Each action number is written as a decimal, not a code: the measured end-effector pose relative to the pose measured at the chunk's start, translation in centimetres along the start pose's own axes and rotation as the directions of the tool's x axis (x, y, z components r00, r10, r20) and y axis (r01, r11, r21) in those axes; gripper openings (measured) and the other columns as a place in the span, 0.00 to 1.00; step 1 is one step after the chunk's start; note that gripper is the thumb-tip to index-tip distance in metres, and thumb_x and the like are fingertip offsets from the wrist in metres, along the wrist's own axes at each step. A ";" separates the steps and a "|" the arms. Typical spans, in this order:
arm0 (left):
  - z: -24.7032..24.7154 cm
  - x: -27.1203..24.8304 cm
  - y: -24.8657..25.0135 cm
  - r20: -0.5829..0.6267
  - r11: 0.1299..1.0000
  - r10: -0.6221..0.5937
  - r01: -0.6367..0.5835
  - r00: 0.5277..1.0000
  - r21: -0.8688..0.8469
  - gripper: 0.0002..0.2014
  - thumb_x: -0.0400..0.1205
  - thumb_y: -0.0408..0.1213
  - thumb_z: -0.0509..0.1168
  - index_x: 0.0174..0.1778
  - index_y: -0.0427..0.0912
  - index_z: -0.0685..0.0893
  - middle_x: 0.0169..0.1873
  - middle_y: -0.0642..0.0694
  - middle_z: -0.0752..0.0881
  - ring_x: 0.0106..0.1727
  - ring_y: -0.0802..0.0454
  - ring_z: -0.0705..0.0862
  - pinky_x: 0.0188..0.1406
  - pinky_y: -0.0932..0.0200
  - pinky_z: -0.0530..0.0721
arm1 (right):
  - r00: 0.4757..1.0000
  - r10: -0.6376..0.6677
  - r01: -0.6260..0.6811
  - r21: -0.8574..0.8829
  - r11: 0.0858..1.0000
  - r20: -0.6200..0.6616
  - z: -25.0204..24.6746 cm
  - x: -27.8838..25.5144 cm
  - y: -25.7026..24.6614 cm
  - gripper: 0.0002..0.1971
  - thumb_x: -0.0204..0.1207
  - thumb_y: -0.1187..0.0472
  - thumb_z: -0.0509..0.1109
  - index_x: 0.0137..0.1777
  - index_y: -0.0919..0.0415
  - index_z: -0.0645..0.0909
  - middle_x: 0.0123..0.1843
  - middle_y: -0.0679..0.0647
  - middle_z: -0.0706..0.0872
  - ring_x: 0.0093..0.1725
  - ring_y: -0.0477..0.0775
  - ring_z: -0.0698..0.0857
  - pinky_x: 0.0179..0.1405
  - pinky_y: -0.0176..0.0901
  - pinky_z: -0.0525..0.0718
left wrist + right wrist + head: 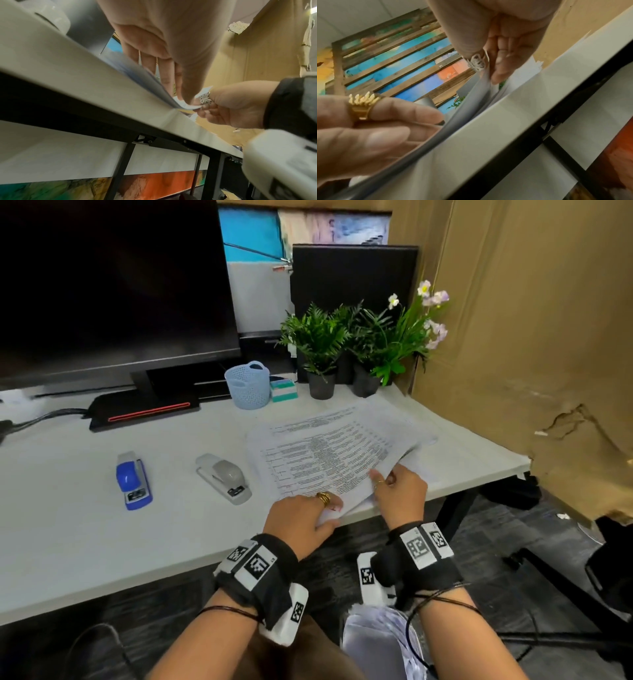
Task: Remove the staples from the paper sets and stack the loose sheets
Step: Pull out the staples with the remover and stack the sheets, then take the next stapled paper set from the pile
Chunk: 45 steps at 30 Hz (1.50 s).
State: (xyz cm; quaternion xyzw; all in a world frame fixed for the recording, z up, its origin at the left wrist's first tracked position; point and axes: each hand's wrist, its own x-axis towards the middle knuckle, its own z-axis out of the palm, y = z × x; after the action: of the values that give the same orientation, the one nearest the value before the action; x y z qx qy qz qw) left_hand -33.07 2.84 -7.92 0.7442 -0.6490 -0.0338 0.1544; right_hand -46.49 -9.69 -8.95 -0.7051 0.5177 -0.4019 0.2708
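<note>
Both hands on the paper stack (329,453) at the surface (102,529) near edge, 5 o'clock of the grey stapler (224,482): left hand (301,520) pinches its corner, right hand (400,491) lifts top sheets, mid-separating; next, probably peel and stack.

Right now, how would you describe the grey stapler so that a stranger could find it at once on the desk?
Start at the big dark monitor at the back left of the white desk and come forward toward the near edge. Two staplers lie there; take the grey stapler, right beside the printed papers. The blue stapler lies further left, apart from the papers.
</note>
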 end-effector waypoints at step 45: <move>-12.0 -10.7 -10.1 -0.267 0.817 -0.523 0.565 0.809 0.112 0.14 0.85 0.54 0.53 0.55 0.52 0.78 0.36 0.54 0.79 0.47 0.50 0.80 0.61 0.54 0.62 | 0.460 -0.006 0.648 -0.331 0.687 0.888 14.3 -0.6 -18.1 0.22 0.72 0.52 0.71 0.61 0.64 0.79 0.62 0.62 0.83 0.59 0.64 0.82 0.61 0.50 0.79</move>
State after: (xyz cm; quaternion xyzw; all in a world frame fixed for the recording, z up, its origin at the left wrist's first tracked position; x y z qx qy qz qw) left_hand -22.04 16.60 -0.85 0.9092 -0.3862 0.0681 0.1399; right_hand -25.16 -3.89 -2.26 -0.9439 0.2661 0.1382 0.1380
